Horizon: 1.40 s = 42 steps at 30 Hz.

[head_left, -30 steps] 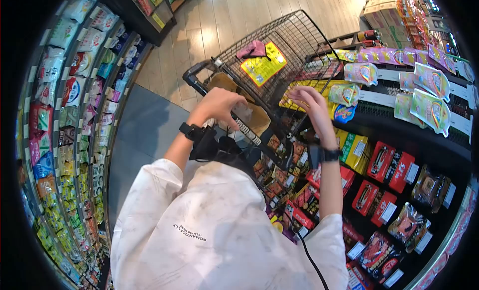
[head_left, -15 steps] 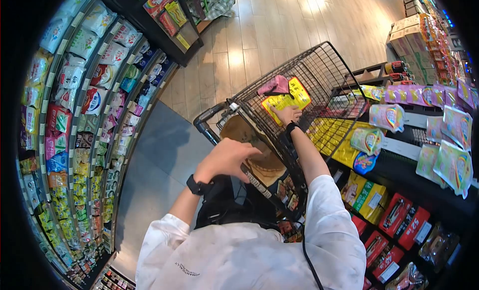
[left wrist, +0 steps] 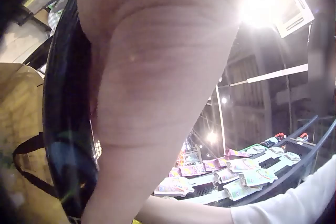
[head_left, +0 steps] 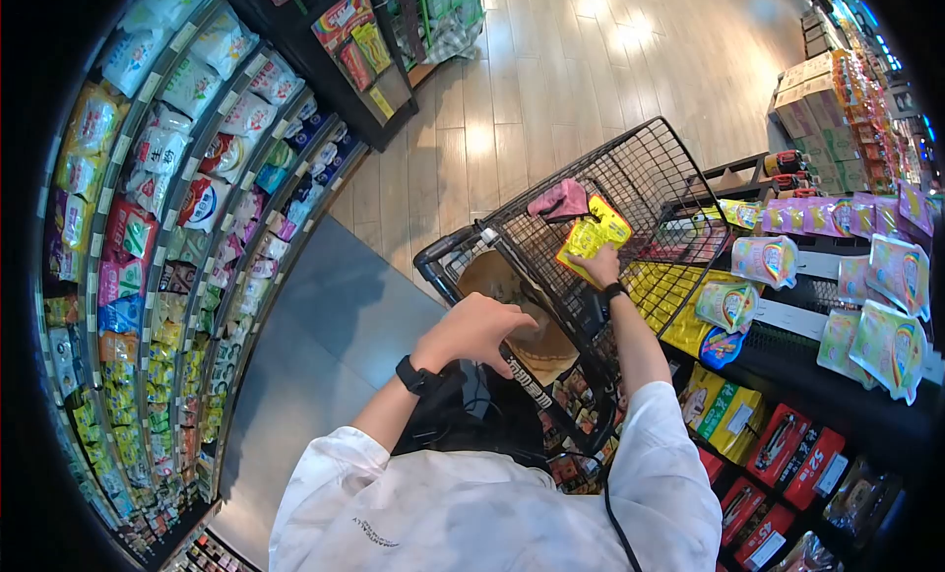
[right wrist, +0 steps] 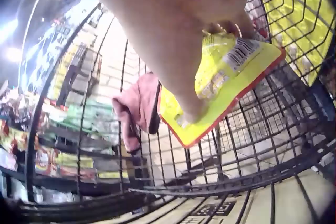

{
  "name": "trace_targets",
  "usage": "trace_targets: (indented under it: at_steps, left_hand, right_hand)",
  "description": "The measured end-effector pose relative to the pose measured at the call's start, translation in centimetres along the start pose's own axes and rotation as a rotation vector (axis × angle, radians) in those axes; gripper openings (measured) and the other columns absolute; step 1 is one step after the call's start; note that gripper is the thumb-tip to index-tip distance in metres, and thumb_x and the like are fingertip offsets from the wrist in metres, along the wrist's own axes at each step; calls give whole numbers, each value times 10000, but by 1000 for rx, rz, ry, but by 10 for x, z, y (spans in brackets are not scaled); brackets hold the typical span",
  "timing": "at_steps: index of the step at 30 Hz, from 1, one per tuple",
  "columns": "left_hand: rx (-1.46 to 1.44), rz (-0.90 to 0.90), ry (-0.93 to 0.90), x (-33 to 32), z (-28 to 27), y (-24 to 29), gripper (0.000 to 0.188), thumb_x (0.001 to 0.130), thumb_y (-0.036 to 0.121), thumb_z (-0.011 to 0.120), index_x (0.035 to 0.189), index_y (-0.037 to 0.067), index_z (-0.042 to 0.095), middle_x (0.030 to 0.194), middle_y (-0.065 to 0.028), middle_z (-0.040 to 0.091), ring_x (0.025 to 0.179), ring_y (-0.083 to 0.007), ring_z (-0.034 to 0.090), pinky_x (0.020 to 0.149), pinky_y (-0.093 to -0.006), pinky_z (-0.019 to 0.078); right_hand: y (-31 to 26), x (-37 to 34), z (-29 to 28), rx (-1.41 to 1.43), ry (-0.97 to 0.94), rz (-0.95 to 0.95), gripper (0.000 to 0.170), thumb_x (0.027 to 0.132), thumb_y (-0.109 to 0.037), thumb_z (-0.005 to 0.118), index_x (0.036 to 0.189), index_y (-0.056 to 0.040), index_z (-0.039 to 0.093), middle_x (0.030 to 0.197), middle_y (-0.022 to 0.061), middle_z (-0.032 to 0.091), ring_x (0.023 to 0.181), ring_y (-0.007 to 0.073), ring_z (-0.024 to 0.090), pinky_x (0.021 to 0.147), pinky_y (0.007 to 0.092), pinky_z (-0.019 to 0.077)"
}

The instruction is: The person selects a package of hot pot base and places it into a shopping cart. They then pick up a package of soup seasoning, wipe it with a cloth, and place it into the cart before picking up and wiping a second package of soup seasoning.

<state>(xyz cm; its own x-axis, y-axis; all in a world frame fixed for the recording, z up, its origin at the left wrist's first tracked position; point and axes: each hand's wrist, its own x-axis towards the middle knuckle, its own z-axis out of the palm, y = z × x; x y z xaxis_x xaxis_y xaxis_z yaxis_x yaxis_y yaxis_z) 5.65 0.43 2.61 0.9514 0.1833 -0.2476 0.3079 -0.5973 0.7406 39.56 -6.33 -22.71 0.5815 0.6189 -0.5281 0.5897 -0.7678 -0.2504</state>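
At the shopping cart's near end, my left hand (head_left: pixel 474 336) curves round the black handle (head_left: pixel 532 380); the left wrist view shows the hand (left wrist: pixel 152 77) close beside a black bar (left wrist: pixel 68 103). Inside the wire basket (head_left: pixel 679 168), my right hand (head_left: pixel 598 267) grips a yellow bag (head_left: pixel 594 229) with a red edge. Seen from the right wrist, the bag (right wrist: pixel 231 85) is bent and tilted, with thumb and fingers of the hand (right wrist: pixel 178 35) on different parts of it. A pink cloth item (head_left: pixel 559 200) lies beside the bag.
Shelves of packaged goods (head_left: pixel 162 154) curve along the left. On the right are hanging pouches (head_left: pixel 765 261), red boxes (head_left: pixel 781 444) and yellow packs (head_left: pixel 724 400). Stacked cartons (head_left: pixel 812 104) stand at the back right. A brown bag (head_left: pixel 502 286) sits between handle and basket.
My right hand has moved from above the right shelf into the basket and taken hold of the yellow bag, which is now bent. In the head view, cart and left hand sit lower and further right.
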Motion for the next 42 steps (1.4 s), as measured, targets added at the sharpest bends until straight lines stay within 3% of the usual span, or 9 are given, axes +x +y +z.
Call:
trace_targets:
  at_steps: [6, 10, 17, 22, 29, 31, 35, 38, 42]
  left_hand:
    - [34, 44, -4, 0, 3, 1, 761, 582, 445, 890, 1241, 140, 665, 985, -58, 722, 900, -257, 712, 762, -372, 547]
    - [69, 73, -9, 2, 3, -2, 789, 575, 519, 885, 1237, 145, 673, 1023, -60, 737, 917, -261, 714, 771, -373, 547]
    - [176, 76, -53, 8, 10, -9, 883, 556, 636, 864, 1262, 145, 667, 1095, -69, 746, 980, -282, 712, 819, -384, 549]
    - [68, -11, -150, 9, 2, 5, 934, 606, 616, 866, 1328, 76, 620, 1169, -134, 717, 1086, -290, 687, 918, -378, 536]
    - [-591, 252, 32, 18, 9, 69, 776, 939, 321, 716, 1523, -28, 342, 1445, -215, 513, 1343, -260, 500, 1113, -373, 408]
    - [-944, 272, -129, 25, 24, 86, 725, 999, 252, 635, 1560, -4, 254, 1405, -166, 533, 1324, -217, 499, 1121, -349, 389]
    - [-1177, 305, -70, 24, 33, 119, 873, 911, 143, 754, 1564, 4, 190, 1376, -157, 560, 1254, -198, 550, 1070, -345, 433]
    - [-1025, 456, -27, 20, 38, 130, 898, 860, 56, 785, 1551, 5, 214, 1359, -141, 573, 1244, -185, 553, 1059, -326, 438]
    - [-933, 513, -20, 22, 77, 141, 834, 831, -50, 767, 1508, -7, 283, 1379, -141, 554, 1250, -190, 557, 1075, -347, 446]
  right_hand:
    - [36, -59, -84, 522, -209, -196, 612, 751, -380, 888, 1169, 18, 683, 1087, 72, 739, 908, 134, 693, 837, 301, 536]
    - [37, -122, -129, 661, -161, -89, 592, 778, -402, 866, 1191, -17, 687, 1075, 40, 731, 919, 100, 671, 826, 274, 524]
    - [34, -234, -177, 866, 138, -287, 748, 806, -269, 863, 1388, 39, 510, 1193, 76, 683, 1033, 120, 651, 917, 292, 512]
    - [33, -314, -184, 1091, 253, -318, 813, 871, -221, 802, 1501, 41, 360, 1465, 129, 501, 1351, 194, 479, 1127, 350, 386]
    - [-10, -418, -156, 1850, -212, -613, 810, 931, -305, 726, 1540, 0, 288, 1529, 142, 434, 1407, 323, 444, 1137, 508, 416]
    - [-32, -452, -160, 1743, -251, -457, 957, 882, -448, 746, 1575, -34, 232, 1553, 147, 405, 1418, 310, 429, 1161, 491, 374]
    - [-30, -456, -115, 1709, -248, -752, 986, 910, -608, 631, 1600, -69, 179, 1616, 130, 303, 1484, 268, 316, 1217, 478, 257]
    - [-19, -486, -95, 1977, -86, -520, 701, 1006, -433, 595, 1546, -74, 328, 1552, 111, 412, 1412, 249, 425, 1182, 438, 336]
    - [-32, -508, -83, 1550, 251, -125, 520, 920, -128, 744, 1393, -61, 540, 1337, 41, 612, 1216, 129, 573, 1053, 323, 457]
